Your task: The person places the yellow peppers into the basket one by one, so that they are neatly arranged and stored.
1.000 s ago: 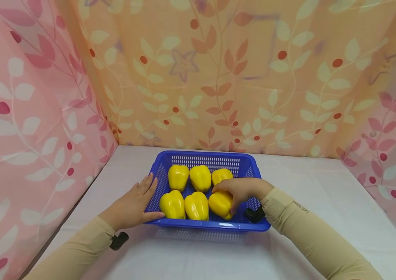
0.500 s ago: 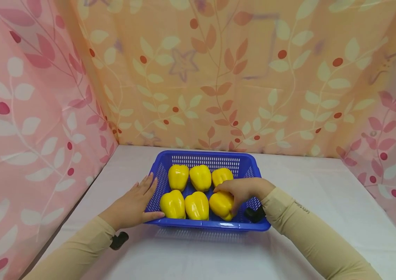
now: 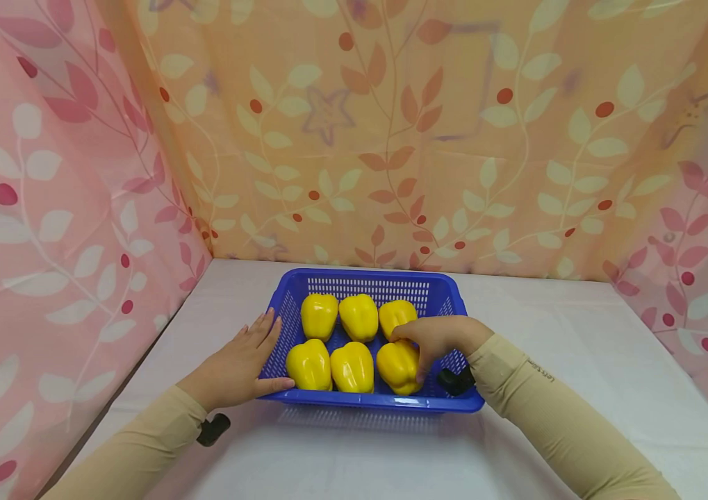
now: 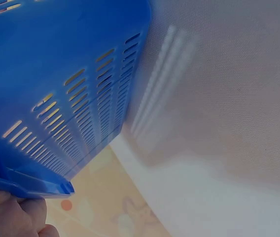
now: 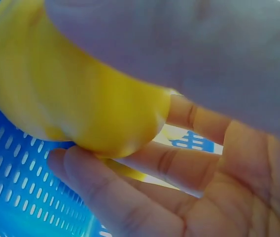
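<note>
A blue plastic basket (image 3: 363,400) holds two rows of yellow bell peppers. My right hand (image 3: 440,338) grips the front-right bell pepper (image 3: 397,368) from its right side, thumb in front and fingers behind. In the right wrist view that bell pepper (image 5: 76,84) sits between thumb and fingers, close above the slotted basket floor. My left hand (image 3: 235,368) rests on the basket's left rim, fingers straight and spread, thumb along the front-left corner. The left wrist view shows the basket's outer wall (image 4: 56,24) with part of the left hand (image 4: 12,217) against the rim.
Beside the held one lies the middle front bell pepper (image 3: 351,368), and at the front left another bell pepper (image 3: 308,365). Behind stand more bell peppers (image 3: 358,318). A white cloth (image 3: 535,333) covers the table, with patterned curtains (image 3: 379,139) at the back and sides.
My right hand has shifted slightly to the right, and the front-right bell pepper has moved and turned a little with it. The left hand and the basket stay in place.
</note>
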Motion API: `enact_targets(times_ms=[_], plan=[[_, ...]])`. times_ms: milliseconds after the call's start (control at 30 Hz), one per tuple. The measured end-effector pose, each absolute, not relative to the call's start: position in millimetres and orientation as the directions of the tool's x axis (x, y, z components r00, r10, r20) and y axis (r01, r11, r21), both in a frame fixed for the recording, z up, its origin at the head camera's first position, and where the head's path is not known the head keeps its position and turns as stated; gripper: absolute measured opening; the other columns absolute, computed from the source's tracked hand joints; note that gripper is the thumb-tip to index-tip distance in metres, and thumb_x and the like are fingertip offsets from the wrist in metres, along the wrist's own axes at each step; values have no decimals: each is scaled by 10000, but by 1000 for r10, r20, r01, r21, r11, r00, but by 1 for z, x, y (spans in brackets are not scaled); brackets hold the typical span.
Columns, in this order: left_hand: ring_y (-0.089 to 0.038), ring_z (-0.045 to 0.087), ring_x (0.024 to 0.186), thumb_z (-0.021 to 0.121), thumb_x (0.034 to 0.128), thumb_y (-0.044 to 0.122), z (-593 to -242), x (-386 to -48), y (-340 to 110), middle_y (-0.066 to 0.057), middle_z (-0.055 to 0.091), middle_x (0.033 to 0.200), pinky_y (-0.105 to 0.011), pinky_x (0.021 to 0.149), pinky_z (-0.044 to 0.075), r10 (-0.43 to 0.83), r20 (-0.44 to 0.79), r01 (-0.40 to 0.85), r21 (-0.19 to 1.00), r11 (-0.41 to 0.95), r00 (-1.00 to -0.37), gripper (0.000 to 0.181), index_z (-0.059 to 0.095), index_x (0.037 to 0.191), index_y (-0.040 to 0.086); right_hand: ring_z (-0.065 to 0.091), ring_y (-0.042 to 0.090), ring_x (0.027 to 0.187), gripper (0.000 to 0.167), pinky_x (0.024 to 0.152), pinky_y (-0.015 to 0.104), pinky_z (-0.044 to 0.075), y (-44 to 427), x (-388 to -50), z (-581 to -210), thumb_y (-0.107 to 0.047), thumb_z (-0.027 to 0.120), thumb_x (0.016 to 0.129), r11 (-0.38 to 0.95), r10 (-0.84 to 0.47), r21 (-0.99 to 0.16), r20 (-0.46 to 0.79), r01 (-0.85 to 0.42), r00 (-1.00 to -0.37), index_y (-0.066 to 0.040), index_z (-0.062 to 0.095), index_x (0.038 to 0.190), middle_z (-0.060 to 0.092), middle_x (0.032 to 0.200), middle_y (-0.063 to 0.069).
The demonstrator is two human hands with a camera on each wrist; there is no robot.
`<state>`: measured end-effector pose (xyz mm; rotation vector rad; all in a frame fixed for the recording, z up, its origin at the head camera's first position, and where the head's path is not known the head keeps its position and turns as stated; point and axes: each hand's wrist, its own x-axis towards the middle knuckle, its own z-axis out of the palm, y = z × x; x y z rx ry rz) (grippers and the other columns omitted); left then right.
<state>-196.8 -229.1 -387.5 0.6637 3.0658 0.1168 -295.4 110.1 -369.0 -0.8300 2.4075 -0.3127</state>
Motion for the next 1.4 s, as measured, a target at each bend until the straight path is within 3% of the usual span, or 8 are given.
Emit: enact_targets(times_ms=[200, 433, 700, 933, 1200, 1400], plan=[[-338, 62, 1388, 420, 781, 730, -388, -197, -228, -182, 36, 1519, -517, 1089, 136, 415, 7, 414, 79, 907, -910, 1026, 134, 1451, 9, 500, 160, 1085, 696, 1000, 406, 384, 111, -295, -368, -243, 828, 646, 778, -628, -369, -445, -508, -638, -183, 528, 1271, 557, 1182, -56], [-341, 74, 1386, 418, 783, 730, -388, -197, -229, -186, 41, 1517, -521, 1085, 156, 418, 23, 418, 70, 906, -908, 1022, 147, 1449, 4, 534, 218, 1018, 547, 915, 360, 456, 111, -293, -365, -211, 811, 678, 766, -643, -396, -454, -506, -617, -187, 579, 1172, 578, 1015, -60], [-340, 78, 1386, 426, 786, 722, -389, -197, -230, -185, 46, 1517, -519, 1084, 162, 423, 31, 424, 70, 903, -905, 1017, 151, 1448, 0, 555, 181, 958, 551, 842, 298, 498, 117, -295, -360, -201, 793, 705, 749, -660, -429, -418, -505, -624, -157, 578, 1210, 595, 970, -78], [-338, 66, 1388, 405, 782, 736, -389, -198, -230, -187, 37, 1517, -519, 1087, 152, 422, 9, 422, 72, 904, -907, 1031, 141, 1448, -6, 616, 131, 831, 493, 773, 312, 531, 127, -300, -352, -120, 757, 744, 701, -694, -548, -377, -457, -613, -102, 566, 1198, 618, 1054, 74], [-338, 50, 1388, 446, 788, 709, -385, -198, -228, -192, 27, 1516, -527, 1086, 139, 418, -29, 414, 100, 905, -908, 1038, 112, 1447, -20, 590, 229, 981, 483, 777, 297, 529, 132, -301, -336, -117, 728, 776, 674, -711, -569, -325, -472, -624, -69, 547, 1222, 600, 1113, 78], [-335, 50, 1389, 455, 779, 712, -383, -198, -228, -183, 23, 1519, -523, 1088, 128, 403, -58, 396, 108, 912, -913, 1048, 103, 1449, -14, 588, 179, 948, 463, 773, 278, 525, 142, -306, -323, -178, 703, 808, 648, -737, -539, -264, -538, -623, -36, 543, 1219, 624, 1062, 85]])
